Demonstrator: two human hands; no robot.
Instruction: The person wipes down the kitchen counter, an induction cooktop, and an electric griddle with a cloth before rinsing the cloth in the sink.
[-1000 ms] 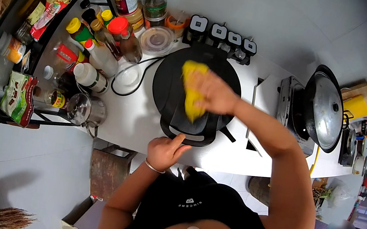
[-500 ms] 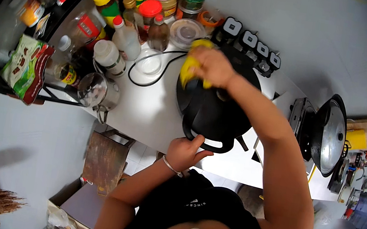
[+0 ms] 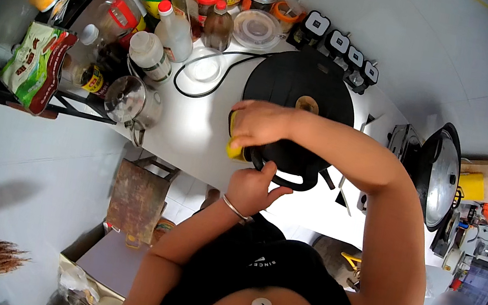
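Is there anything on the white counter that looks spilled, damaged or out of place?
No spill or damage stands out. Only the thin black cable looks slightly untidy: it lies in a loose loop left of the round black appliance, by a small white round dish.

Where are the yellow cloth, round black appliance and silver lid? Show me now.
Yellow cloth point(image 3: 235, 151): head view, exposed lower end.
Round black appliance point(image 3: 296, 84): head view, upper surface.
Silver lid point(image 3: 443, 183): head view, domed metal.
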